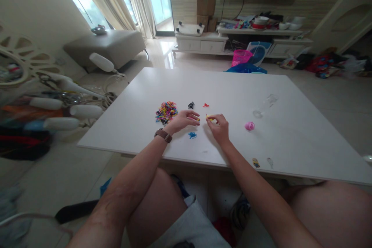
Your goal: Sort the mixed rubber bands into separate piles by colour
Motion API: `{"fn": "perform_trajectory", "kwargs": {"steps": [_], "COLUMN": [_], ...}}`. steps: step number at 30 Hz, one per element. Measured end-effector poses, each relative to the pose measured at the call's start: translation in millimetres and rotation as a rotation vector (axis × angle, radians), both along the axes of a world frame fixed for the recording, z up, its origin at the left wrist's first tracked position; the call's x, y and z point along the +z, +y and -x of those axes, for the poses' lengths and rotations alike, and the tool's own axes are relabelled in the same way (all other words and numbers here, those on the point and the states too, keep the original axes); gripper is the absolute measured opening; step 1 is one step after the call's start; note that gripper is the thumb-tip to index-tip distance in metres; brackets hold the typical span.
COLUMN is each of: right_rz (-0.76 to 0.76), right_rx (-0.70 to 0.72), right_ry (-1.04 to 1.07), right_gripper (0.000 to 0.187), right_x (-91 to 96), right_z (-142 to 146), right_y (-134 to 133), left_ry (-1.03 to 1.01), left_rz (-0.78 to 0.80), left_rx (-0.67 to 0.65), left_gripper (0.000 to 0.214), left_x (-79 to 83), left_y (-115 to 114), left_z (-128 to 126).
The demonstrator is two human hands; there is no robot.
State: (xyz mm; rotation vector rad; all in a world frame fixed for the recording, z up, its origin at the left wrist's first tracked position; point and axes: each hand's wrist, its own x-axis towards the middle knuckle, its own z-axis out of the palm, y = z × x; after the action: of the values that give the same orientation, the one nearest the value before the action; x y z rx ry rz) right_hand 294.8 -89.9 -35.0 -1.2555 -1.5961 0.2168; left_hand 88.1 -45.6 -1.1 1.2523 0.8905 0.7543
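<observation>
My right hand (218, 126) pinches a small yellow elastic band (210, 118) between thumb and fingertips, just above the white table (232, 89). Facing it, my left hand (186, 119) has a brown-strapped watch (163, 135) on the wrist. A bit of yellow shows at its fingertips, seemingly another band, partly hidden by the fingers. Left of that hand lies a heap of mixed coloured bands (166, 112). Around the hands are small clusters of black bands (191, 105), red bands (205, 105) and blue bands (192, 135).
To the right lie a pink object (249, 126) and a clear plastic container (272, 100) with a clear ring (257, 114). A small yellow figure charm (255, 162) and a clear piece (270, 162) sit by the near edge. A white lamp (101, 62) stands left.
</observation>
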Motion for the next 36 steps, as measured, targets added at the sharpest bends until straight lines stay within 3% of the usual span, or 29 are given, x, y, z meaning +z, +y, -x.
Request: {"fn": "perform_trajectory", "kwargs": {"steps": [10, 16, 24, 31, 34, 36], "right_rz": [0.057, 0.143, 0.425, 0.477, 0.375, 0.252], "right_rx": [-0.171, -0.216, -0.200, -0.153, -0.110, -0.005], "right_ry": [-0.034, -0.204, -0.391, -0.403, -0.326, -0.236], "right_gripper": [0.012, 0.013, 0.008, 0.014, 0.012, 0.012], "right_x": [-4.2, 8.6, 17.1, 18.9, 22.7, 23.2], "right_z": [-11.7, -28.2, -27.2, -24.7, -19.8, -13.2], "right_y": [13.7, 63.1, 114.4, 119.8, 109.0, 94.8], "left_ry": [0.010, 0.030, 0.015, 0.006, 0.002, 0.007], "left_rz": [-0.102, -0.176, -0.159, -0.157, -0.168, -0.183], "left_rx": [0.122, 0.274, 0.299, 0.314, 0.300, 0.287], "left_gripper": [0.046, 0.044, 0.043, 0.044, 0.044, 0.044], "left_x": [-1.5, 1.3, 1.1, 3.5, 3.8, 3.1], "left_y": [13.1, 23.7, 25.8, 26.3, 25.4, 24.8], "left_z": [5.4, 13.4, 15.2, 14.9, 14.3, 14.1]}}
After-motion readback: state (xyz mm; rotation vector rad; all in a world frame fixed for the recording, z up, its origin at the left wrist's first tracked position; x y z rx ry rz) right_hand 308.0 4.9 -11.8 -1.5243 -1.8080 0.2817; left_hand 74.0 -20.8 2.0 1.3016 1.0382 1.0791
